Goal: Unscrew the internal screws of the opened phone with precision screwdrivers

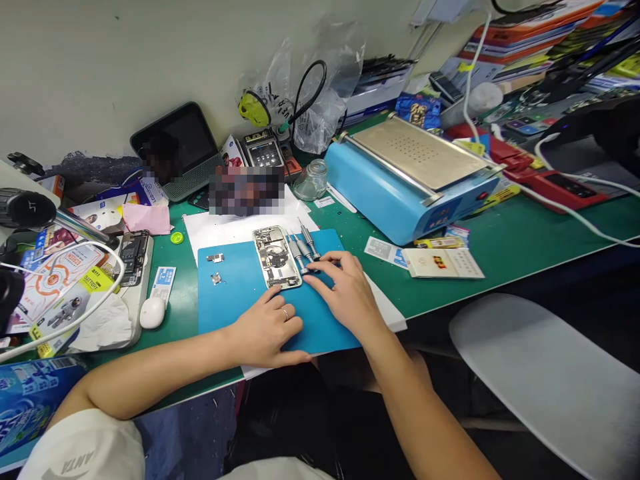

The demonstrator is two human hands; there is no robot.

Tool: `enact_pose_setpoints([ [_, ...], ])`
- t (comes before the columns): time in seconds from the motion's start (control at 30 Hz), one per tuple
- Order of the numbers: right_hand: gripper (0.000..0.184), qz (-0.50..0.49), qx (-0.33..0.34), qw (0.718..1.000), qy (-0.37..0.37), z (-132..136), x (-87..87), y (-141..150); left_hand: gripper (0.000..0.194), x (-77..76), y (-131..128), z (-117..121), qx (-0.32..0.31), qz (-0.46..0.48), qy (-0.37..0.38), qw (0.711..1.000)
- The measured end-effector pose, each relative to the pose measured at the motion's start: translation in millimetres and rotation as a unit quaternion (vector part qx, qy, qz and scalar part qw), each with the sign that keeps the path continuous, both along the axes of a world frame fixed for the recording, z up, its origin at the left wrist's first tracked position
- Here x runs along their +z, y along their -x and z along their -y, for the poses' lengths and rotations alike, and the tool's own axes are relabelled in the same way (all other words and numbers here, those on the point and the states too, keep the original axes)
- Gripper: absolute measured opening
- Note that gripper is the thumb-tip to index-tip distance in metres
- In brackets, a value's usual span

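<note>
An opened smartphone with its inner boards and coil exposed lies on a blue work mat. My left hand rests on the mat, index fingertip at the phone's near edge, thumb stretched out and other fingers loosely bent; it holds nothing. Several slim grey screwdrivers lie side by side, just right of the phone. Thumb and forefinger of my right hand close around the near end of one screwdriver. Two small phone parts, a board piece and a metal piece, sit at the mat's left.
A blue heating plate machine stands behind on the right, with a glass jar beside it. At the left are another opened phone, a white earbud case and boxes. A grey stool stands right of the green table.
</note>
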State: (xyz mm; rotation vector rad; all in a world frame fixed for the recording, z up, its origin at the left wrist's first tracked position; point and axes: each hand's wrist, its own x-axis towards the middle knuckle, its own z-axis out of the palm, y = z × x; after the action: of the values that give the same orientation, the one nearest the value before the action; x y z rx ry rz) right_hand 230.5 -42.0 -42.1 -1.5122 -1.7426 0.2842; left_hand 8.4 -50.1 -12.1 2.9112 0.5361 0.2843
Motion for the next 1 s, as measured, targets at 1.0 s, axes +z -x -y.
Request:
enact_pose_setpoints([
  [1.0,0.02,-0.027,0.128,0.99,-0.047,12,11.7,3,0.05,0.8,-1,-1,-0.009,0.0,-0.01,1.0],
])
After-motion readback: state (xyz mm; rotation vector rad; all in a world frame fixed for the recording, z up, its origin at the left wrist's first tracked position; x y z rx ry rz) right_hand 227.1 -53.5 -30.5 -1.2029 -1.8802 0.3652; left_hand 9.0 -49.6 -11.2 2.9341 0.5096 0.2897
